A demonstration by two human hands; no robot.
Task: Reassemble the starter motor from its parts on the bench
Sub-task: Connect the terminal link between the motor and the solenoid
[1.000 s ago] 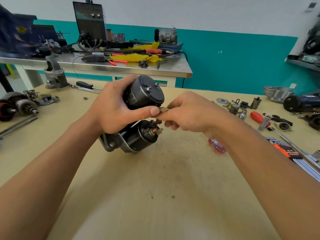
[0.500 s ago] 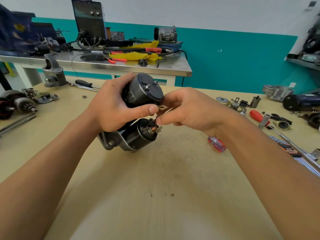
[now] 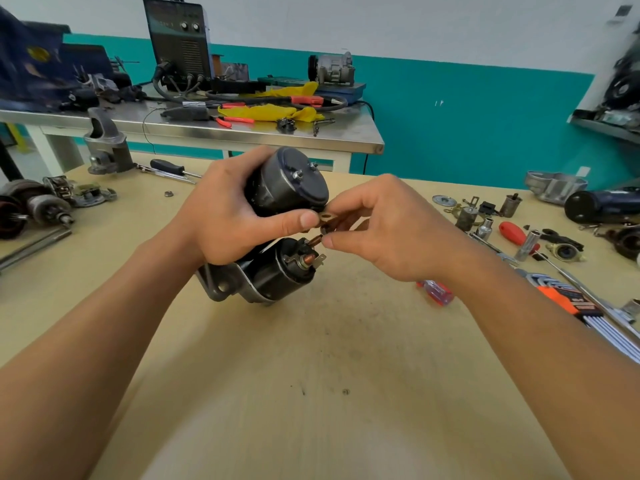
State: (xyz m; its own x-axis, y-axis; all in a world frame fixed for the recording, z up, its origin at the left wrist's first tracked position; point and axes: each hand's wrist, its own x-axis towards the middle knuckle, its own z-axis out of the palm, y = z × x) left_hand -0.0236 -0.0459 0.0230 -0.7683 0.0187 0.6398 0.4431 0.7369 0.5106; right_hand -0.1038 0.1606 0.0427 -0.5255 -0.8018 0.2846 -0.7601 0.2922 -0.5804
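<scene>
Left hand [image 3: 221, 216] grips the dark cylindrical starter motor [image 3: 287, 188]; right hand [image 3: 391, 230] pinches a flat copper lug [image 3: 327, 218].

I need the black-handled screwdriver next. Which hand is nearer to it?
Left. The left hand grips the starter motor, just right of the black-handled screwdriver; the right hand pinches a ring terminal farther right.

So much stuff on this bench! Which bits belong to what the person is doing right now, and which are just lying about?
In use:
starter motor, gripped by the left hand
copper terminal lug, pinched by the right hand

Lying about:
red-handled screwdriver
hex key set
black-handled screwdriver
loose nut
</scene>
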